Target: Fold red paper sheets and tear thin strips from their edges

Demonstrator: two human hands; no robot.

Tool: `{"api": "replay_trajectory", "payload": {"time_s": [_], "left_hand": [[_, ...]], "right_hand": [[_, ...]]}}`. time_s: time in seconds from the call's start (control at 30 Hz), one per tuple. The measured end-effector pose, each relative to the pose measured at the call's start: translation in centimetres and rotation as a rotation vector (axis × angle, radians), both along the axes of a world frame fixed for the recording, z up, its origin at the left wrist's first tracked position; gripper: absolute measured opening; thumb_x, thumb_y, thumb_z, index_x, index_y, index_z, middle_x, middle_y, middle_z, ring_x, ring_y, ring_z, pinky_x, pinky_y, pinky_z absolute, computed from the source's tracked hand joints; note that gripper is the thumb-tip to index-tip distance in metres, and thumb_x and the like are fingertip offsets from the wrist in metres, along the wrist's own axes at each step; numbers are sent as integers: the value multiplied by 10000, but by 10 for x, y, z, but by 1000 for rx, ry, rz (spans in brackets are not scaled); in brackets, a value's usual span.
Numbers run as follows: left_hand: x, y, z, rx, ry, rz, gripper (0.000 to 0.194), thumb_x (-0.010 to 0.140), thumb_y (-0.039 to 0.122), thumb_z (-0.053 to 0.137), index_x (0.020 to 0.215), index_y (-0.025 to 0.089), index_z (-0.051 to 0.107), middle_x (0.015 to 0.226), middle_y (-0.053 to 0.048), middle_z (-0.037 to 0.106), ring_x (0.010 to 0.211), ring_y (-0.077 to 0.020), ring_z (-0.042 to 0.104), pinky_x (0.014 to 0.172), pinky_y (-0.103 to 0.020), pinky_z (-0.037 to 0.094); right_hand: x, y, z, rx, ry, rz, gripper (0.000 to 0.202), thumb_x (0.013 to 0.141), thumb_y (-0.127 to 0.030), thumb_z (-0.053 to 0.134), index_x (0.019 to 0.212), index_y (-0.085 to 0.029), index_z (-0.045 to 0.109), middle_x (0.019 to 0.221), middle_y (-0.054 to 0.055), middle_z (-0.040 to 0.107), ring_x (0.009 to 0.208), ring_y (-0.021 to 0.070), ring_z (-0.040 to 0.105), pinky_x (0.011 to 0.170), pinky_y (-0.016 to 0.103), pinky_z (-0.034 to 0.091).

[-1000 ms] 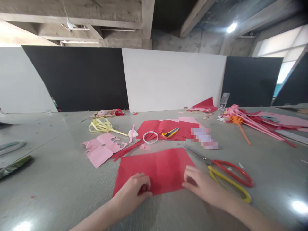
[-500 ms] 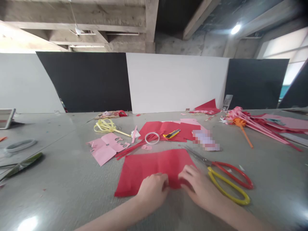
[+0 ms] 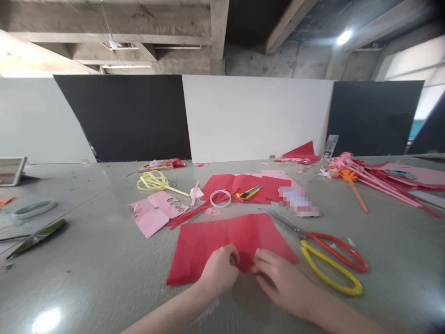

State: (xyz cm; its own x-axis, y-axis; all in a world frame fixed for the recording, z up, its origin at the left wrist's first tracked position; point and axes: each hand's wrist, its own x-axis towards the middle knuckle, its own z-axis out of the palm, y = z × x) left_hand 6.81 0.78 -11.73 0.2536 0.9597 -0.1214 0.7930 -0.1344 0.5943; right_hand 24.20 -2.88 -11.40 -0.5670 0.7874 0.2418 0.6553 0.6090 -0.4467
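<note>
Both hands pinch near edge of flat red paper sheet (image 3: 222,239) on grey table (image 3: 93,273).
Left hand (image 3: 219,269) and right hand (image 3: 280,278) close together, fingers clamped on sheet's front edge at its middle; red-and-yellow-handled scissors (image 3: 327,260) lie just right of sheet, untouched.

Paper scraps and tools on the grey table (image 3: 86,241)

Scissors (image 3: 327,257) lie right; tape ring (image 3: 220,198), utility knife (image 3: 248,192) and pink cut sheet (image 3: 156,212) sit beyond.
</note>
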Motion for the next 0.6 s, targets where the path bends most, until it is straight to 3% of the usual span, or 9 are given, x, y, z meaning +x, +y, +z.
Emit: {"api": "replay_trajectory", "payload": {"time_s": [0.23, 0.6], "left_hand": [[-14, -6, 1, -18, -35, 97, 208, 538, 16, 536, 670, 177, 541, 569, 58, 462, 572, -117, 447, 498, -191, 291], [-44, -11, 6, -66, -47, 142, 188, 541, 26, 555, 647, 178, 518, 549, 73, 396, 565, -115, 412, 504, -189, 280]], "right_hand": [[0, -4, 3, -17, 28, -2, 186, 797, -92, 384, 823, -178, 547, 847, 30, 502, 781, 149, 511, 663, 266, 413], [-4, -7, 4, -23, 4, 13, 190, 805, -80, 372, 828, -176, 534, 827, 24, 495, 765, 137, 501, 682, 258, 415]]}}
